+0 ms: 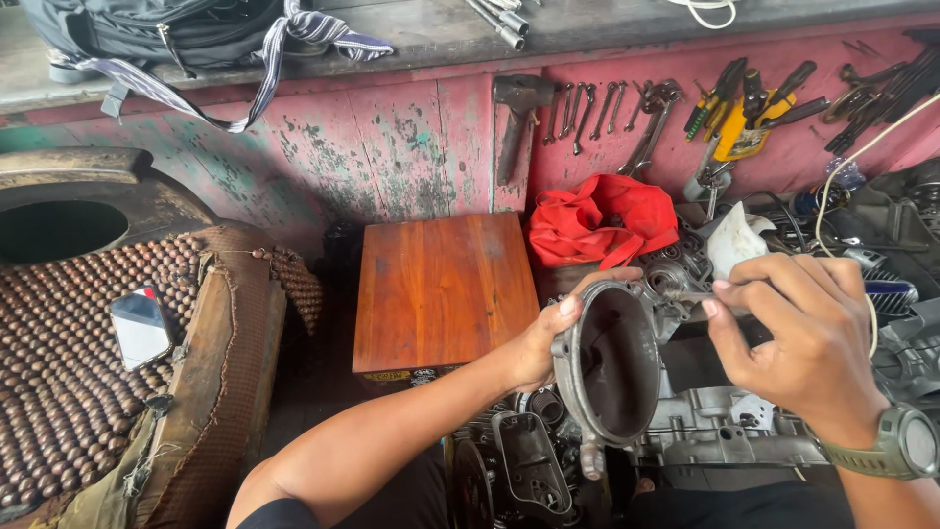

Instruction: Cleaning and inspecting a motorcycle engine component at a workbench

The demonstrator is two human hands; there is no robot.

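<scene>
My left hand (544, 345) grips the rim of a grey metal engine casing (609, 364), a round, hollow housing held upright with its dark opening facing me. My right hand (795, 343), with a green wristwatch, closes its fingers on the casing's upper right part, near a pale rag-like piece (736, 240). The casing sits above other engine parts (729, 431) and a black cover (529, 456) in my lap area.
A wooden box (441, 289) stands ahead at centre. A red cloth (602, 227) lies beside it. Wrenches (587, 106), pliers and screwdrivers (749, 103) hang on the pink wall. A beaded seat cover with a phone (139, 326) lies left. A bag (176, 34) rests on the shelf.
</scene>
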